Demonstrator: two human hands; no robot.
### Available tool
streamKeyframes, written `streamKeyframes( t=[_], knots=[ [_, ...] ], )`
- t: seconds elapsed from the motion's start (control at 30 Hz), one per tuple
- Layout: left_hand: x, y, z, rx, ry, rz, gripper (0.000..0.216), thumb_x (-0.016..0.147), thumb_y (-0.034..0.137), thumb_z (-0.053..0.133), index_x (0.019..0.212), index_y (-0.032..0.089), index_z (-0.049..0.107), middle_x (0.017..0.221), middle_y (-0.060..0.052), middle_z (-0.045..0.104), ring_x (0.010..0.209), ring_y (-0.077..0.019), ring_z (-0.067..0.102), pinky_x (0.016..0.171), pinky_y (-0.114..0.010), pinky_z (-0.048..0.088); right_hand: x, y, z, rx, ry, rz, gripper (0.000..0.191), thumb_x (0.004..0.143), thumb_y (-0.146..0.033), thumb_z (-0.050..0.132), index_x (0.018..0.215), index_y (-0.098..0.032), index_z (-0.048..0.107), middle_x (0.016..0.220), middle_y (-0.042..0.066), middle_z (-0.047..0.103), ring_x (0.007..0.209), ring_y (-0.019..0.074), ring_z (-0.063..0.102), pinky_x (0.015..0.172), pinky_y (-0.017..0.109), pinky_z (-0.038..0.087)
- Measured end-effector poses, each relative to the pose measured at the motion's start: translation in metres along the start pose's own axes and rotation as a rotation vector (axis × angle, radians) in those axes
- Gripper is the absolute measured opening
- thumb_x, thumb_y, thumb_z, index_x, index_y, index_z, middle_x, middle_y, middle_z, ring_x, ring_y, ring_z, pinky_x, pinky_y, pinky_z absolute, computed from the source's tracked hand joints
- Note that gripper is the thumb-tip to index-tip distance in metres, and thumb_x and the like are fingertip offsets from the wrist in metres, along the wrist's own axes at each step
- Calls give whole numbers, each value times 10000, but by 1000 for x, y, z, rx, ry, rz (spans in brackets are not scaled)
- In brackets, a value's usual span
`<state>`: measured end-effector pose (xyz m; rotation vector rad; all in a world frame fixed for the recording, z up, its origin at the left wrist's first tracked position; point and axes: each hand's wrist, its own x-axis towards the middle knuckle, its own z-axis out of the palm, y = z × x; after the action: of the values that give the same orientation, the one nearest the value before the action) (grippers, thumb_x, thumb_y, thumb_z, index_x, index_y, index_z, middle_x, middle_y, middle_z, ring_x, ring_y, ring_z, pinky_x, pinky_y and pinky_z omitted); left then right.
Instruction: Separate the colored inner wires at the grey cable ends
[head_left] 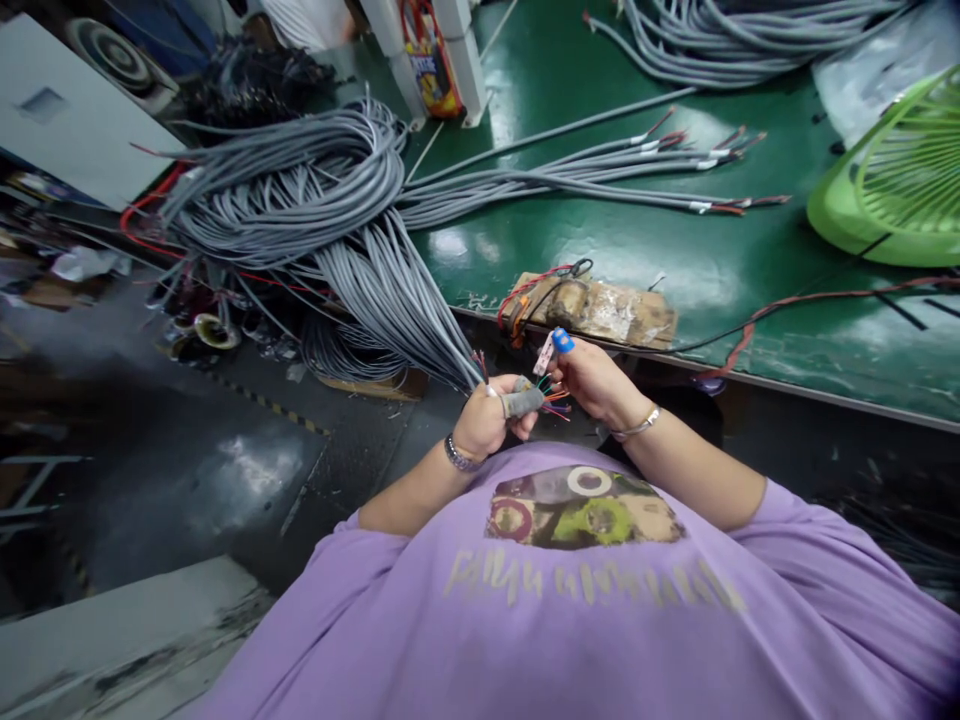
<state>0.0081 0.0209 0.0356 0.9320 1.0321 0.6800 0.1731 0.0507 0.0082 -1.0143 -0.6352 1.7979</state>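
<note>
Cables (416, 300) in curled left hand (480, 424)

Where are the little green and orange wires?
In the head view, the green and orange wires are just right of and below the middle, between the left hand and right hand, with the wooden block above them.

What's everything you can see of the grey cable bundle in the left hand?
The grey cable bundle is made of many slim, round cables with smooth, plastic-looking sheaths. It slopes from looped cables on the green table, past the edge, narrowing toward the left hand, which grips it near its end. Thin coloured wires, green, orange and blue among them, fan out beyond that hand, close to the right hand; whether it touches them is unclear.
</note>
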Motion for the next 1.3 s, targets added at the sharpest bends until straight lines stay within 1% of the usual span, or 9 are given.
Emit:
streamKeyframes(
  t=[0.13, 0.23, 0.57, 0.7, 0.9, 1.0, 1.07, 1.2, 1.3],
  knots=[
    [6, 1, -4, -34, -14, -42, 426, 581, 499, 807, 635, 158, 556, 446, 31, 547, 340, -67, 421, 350, -198, 323, -1, 5, 0, 89, -40, -8, 534, 620, -655, 810, 815, -184, 650, 680, -23, 605, 559, 84, 478, 541, 226, 447],
    [8, 1, -7, -41, -24, -64, 451, 556, 517, 817, 637, 159, 555, 439, 29, 545, 331, -71, 425, 344, -195, 307, -3, 6, 0, 116, -31, -8, 500, 650, -617, 809, 875, -186, 693, 734, -9, 646, 599, 94, 516, 572, 238, 464],
    [7, 1, -8, -29, -64, -70, 385, 605, 450, 796, 612, 150, 555, 440, 15, 552, 322, -70, 438, 346, -187, 285, 0, 15, 6, 221, 57, -91, 450, 637, -582, 846, 794, -177, 727, 716, 4, 682, 622, 99, 546, 631, 237, 487],
    [7, 1, -8, -12, -70, -86, 394, 611, 457, 805, 617, 145, 565, 449, 13, 558, 326, -68, 444, 351, -184, 300, -4, 14, 8, 255, 53, -38, 427, 697, -598, 800, 783, -191, 700, 701, -5, 677, 619, 98, 563, 595, 219, 471],
    [-1, 1, -8, 15, -73, -71, 389, 623, 459, 798, 599, 147, 567, 453, 12, 564, 332, -65, 444, 352, -186, 320, -6, 12, 3, 276, 5, 76, 555, 744, -750, 650, 783, -196, 665, 718, 14, 681, 583, 106, 565, 562, 231, 478],
    [-6, -5, -9, 3, -39, -11, 379, 651, 467, 789, 617, 150, 584, 478, 15, 581, 361, -69, 466, 373, -191, 373, -6, 9, 2, 248, -67, 112, 596, 769, -775, 593, 795, -183, 666, 726, 33, 678, 576, 116, 562, 553, 247, 487],
    [-9, -11, -7, -11, 8, 53, 380, 673, 478, 783, 629, 152, 593, 506, 13, 602, 387, -75, 494, 392, -195, 407, -6, 8, 3, 225, -94, 108, 552, 778, -729, 625, 794, -179, 669, 719, 27, 671, 560, 113, 549, 536, 248, 483],
    [-9, -18, 0, -7, 85, 141, 383, 729, 487, 761, 638, 152, 600, 542, 7, 629, 413, -74, 529, 417, -187, 430, -5, 8, 3, 181, -65, -3, 359, 715, -500, 803, 766, -167, 679, 675, -17, 633, 533, 77, 496, 514, 208, 455],
    [-7, -20, 6, 12, 125, 154, 375, 747, 488, 753, 661, 152, 609, 559, 4, 642, 436, -75, 551, 443, -181, 448, -3, 13, 2, 169, -40, -38, 385, 722, -529, 790, 780, -161, 691, 669, -8, 632, 542, 85, 496, 516, 218, 447]
  ],
)
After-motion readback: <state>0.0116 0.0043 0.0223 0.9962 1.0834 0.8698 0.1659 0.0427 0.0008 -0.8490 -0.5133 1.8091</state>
